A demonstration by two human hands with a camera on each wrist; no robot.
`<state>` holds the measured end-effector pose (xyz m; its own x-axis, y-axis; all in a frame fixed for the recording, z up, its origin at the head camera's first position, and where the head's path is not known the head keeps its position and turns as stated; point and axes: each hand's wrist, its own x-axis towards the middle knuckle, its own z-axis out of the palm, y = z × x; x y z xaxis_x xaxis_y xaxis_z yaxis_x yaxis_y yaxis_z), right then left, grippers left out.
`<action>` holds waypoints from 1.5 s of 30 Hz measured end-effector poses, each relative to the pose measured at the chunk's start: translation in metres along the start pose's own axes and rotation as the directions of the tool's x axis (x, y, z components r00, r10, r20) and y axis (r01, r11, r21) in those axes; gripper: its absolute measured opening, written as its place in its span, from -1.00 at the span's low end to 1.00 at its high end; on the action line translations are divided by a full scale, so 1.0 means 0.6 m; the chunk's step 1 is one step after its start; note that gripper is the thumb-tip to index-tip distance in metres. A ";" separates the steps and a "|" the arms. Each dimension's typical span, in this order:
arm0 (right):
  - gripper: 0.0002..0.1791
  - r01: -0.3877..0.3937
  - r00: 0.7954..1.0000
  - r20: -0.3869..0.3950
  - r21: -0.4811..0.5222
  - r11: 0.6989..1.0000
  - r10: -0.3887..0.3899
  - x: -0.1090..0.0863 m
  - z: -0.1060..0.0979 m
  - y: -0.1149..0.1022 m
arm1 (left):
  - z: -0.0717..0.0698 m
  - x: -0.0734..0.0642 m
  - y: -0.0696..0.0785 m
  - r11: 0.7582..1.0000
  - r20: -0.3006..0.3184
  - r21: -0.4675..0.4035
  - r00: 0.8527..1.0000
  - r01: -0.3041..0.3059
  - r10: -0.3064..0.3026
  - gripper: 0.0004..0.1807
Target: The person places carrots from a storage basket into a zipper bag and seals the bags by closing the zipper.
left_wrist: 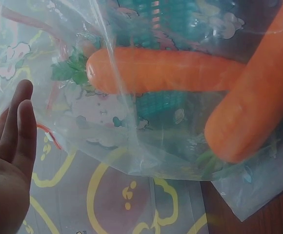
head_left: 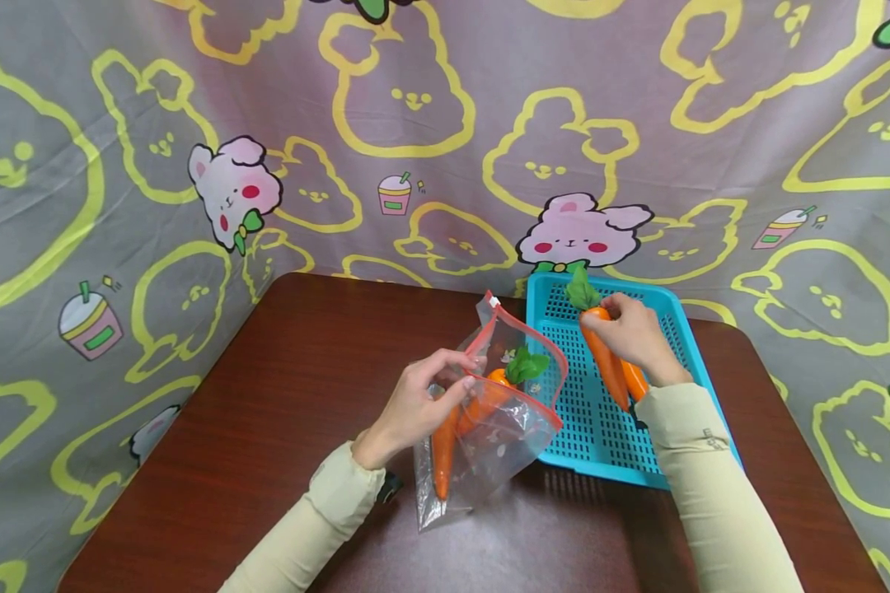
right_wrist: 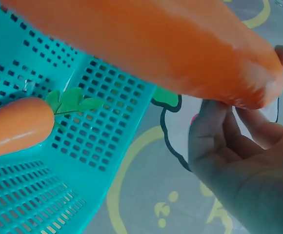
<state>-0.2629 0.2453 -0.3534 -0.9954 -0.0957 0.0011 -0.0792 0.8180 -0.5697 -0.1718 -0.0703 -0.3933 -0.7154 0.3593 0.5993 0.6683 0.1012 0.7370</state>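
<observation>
My left hand (head_left: 413,405) grips the red-edged mouth of a clear zip bag (head_left: 508,445), fingers and thumb at its rim. Inside the bag lie two orange toy carrots; one carrot (left_wrist: 166,70) has its green leaves near the opening, and the other carrot (left_wrist: 256,92) crosses it. Over the blue basket (head_left: 574,449), my right hand (head_left: 635,336) pinches a third carrot (head_left: 606,362) by its thick leafy end, tip pointing down. Another carrot (right_wrist: 22,124) lies in the basket beneath it, partly hidden by the held one in the head view.
The dark brown table (head_left: 297,354) carries the bag and basket, with the basket at its right side. A cloth (head_left: 445,181) printed with cartoon rabbits hangs behind and around the table. The bag's white zip slider (head_left: 494,302) sits at its upper corner.
</observation>
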 end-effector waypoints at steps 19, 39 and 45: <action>-0.26 0.046 0.992 -0.123 0.216 0.975 -0.019 -0.024 -0.021 -0.036 | 0.003 -0.002 -0.007 1.000 -0.010 0.027 1.000 0.010 -0.010 -0.79; -0.48 0.131 0.969 -0.243 0.380 0.916 -0.038 -0.038 -0.041 -0.073 | 0.003 -0.001 -0.016 0.999 -0.006 0.031 1.000 -0.028 0.028 -0.78; -0.62 0.180 0.959 -0.278 0.464 0.867 -0.051 -0.045 -0.047 -0.087 | 0.003 -0.001 -0.015 0.999 -0.006 0.031 1.000 -0.024 0.025 -0.78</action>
<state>-0.2337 0.2212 -0.3004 -0.9658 0.0240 0.2583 -0.2234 0.4293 -0.8751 -0.1772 -0.0698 -0.4009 -0.7000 0.3558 0.6192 0.6914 0.1207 0.7123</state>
